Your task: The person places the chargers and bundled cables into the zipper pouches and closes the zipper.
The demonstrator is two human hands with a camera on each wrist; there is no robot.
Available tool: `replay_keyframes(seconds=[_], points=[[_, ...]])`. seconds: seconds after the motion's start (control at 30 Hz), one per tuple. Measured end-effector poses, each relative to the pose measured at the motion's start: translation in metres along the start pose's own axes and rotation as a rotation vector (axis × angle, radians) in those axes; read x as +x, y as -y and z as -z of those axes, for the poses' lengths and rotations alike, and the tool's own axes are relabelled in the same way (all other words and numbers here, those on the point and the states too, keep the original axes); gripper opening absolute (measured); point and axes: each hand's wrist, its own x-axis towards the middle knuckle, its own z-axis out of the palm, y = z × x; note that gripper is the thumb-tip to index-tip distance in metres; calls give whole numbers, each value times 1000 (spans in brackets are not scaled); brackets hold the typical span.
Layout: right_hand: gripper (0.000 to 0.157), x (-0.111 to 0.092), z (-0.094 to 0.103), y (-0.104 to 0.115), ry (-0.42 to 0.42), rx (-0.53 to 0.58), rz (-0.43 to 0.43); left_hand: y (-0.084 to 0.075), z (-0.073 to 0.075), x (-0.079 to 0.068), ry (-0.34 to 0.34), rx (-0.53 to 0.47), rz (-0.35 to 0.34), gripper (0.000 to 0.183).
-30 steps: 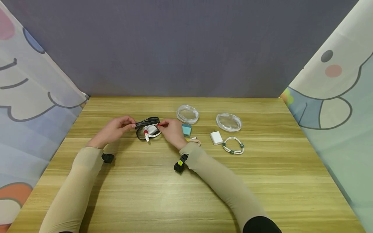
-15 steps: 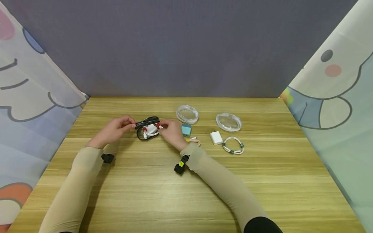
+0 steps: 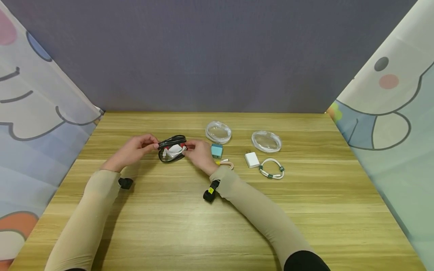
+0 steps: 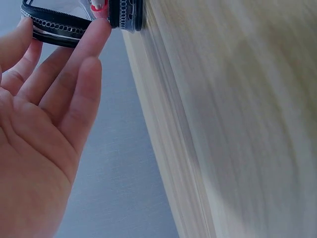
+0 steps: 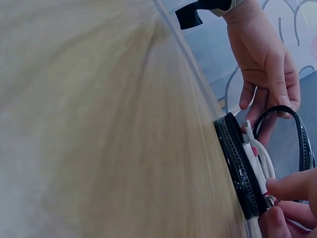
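A small round clear zip pouch (image 5: 237, 166) with black edging stands with its lid (image 3: 172, 141) raised at the table's left back. My left hand (image 3: 133, 151) pinches the lid's black zipper edge between thumb and fingers. Inside the pouch's base lie a white charger (image 3: 175, 149) and a coiled white cable (image 5: 268, 163) with red ties. At the pouch's right side, my right hand (image 3: 202, 155) pinches the cable, its thumb on top; the right wrist view shows the fingertips close against the pouch rim. Part of the coil hides behind that thumb.
Two clear round pouches with white edging (image 3: 218, 132) lie at the back of the table. Beside my right hand are a blue charger (image 3: 217, 151) and a beige cable (image 3: 227, 164). Farther right lie a white charger (image 3: 252, 160) and a white cable with green ties (image 3: 272, 169).
The white cable has moved inward: its connector end, earlier hanging over the pouch's front, now lies within the rim. My right hand has barely shifted; the left still holds the lid up.
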Motion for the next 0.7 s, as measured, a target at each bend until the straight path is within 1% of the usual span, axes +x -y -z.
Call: replay_keyframes(seconds=[0.17,0.27,0.33,0.37,0.43,0.5,0.6,0.67,0.7], points=[[24,3,0,-2,-6,-65,-6,0,-3,1,-6,-14,-41,19],[25,4,0,-2,3,-58,-21,1,-4,3,-11,-12,-60,16],[25,4,0,-3,5,-40,-30,2,-4,4,-13,-14,-89,13],[25,4,0,-4,7,-24,-38,3,-5,4,-17,-6,-107,11],[23,4,0,-4,14,27,-59,-8,-3,1,-18,-1,-137,8],[23,3,1,-5,19,86,-87,-10,-3,-1,-18,9,-161,7],[28,2,2,-5,34,175,-133,-12,-2,-4,2,-3,-167,6],[32,2,3,-5,44,222,-155,-1,-3,-1,23,-15,-170,6],[33,2,3,-5,48,241,-165,1,-3,-2,34,-21,-173,6]])
